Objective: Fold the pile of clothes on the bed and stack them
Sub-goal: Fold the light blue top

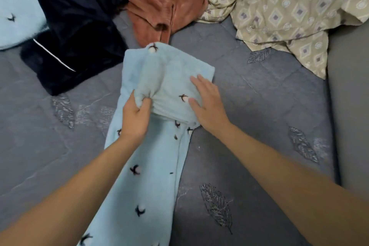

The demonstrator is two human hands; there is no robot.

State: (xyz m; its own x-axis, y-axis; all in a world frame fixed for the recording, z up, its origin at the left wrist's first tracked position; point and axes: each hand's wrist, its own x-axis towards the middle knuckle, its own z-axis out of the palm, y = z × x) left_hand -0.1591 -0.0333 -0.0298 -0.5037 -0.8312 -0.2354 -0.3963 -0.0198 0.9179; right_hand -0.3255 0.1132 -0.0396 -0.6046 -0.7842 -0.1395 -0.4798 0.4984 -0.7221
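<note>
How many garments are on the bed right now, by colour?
Light blue: 2, the piece under both hands and another at far left
Navy: 1
Rust: 1
Beige patterned: 1
Total: 5

Left hand grips a bunch of the blue piece; right hand presses flat on it.

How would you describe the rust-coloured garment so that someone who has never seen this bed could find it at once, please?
Start from the grey quilted bedspread and look to its far side, where loose clothes lie in a row. The rust-coloured garment is the crumpled heap between the dark navy garment and the beige diamond-patterned fabric. It alone is plain orange-brown with a slight sheen.
</note>
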